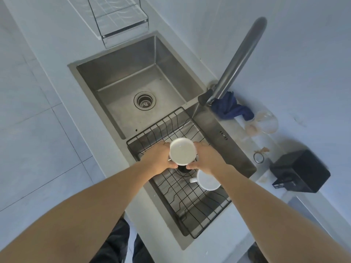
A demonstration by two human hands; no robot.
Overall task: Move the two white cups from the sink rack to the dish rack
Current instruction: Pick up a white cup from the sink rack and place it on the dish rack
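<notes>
1. Lifting the first cup (pixel 182 151) above the sink rack (pixel 205 209), I am clasping it between my left hand (pixel 158 158) and right hand (pixel 208 158); it wants carrying level toward the dish rack (pixel 121 19).
2. I am reaching both forearms forward, palms facing inward; the second cup (pixel 208 180) is sitting in the sink rack.

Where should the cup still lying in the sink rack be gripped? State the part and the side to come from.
Grip the second white cup by its handle, which sticks out toward the left, so come in from the left. The right hand covers its far side, and both it and the left hand are busy holding the first white cup above the sink rack.
</notes>
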